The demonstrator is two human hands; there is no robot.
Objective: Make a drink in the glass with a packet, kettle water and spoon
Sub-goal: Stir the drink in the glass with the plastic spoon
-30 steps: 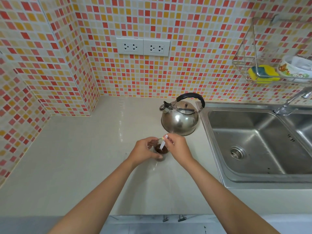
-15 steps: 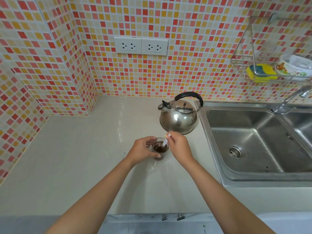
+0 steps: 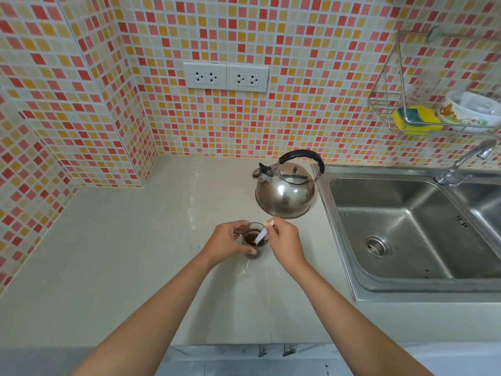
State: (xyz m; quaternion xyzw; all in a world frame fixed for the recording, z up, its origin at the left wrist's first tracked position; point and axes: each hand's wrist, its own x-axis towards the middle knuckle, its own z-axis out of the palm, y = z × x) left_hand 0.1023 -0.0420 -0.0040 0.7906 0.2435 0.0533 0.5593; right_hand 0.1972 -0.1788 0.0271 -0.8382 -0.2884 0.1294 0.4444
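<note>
A small clear glass (image 3: 254,252) with dark brown liquid stands on the pale counter (image 3: 122,253). My left hand (image 3: 226,241) wraps around its left side. My right hand (image 3: 284,242) pinches the top of a white spoon (image 3: 262,235), whose lower end dips into the liquid. A steel kettle (image 3: 284,192) with a black handle stands just behind the glass, its spout pointing left. No packet is in view.
A steel sink (image 3: 406,229) with a tap (image 3: 461,166) lies to the right, close to the kettle. A wire rack (image 3: 406,104) on the tiled wall holds a yellow sponge (image 3: 416,119) and a bowl (image 3: 469,111). Two sockets (image 3: 226,76) sit on the wall.
Both hands stay at the glass. The spoon's handle has shifted slightly inside the glass, leaning toward the upper right. The view has tilted up a little.
</note>
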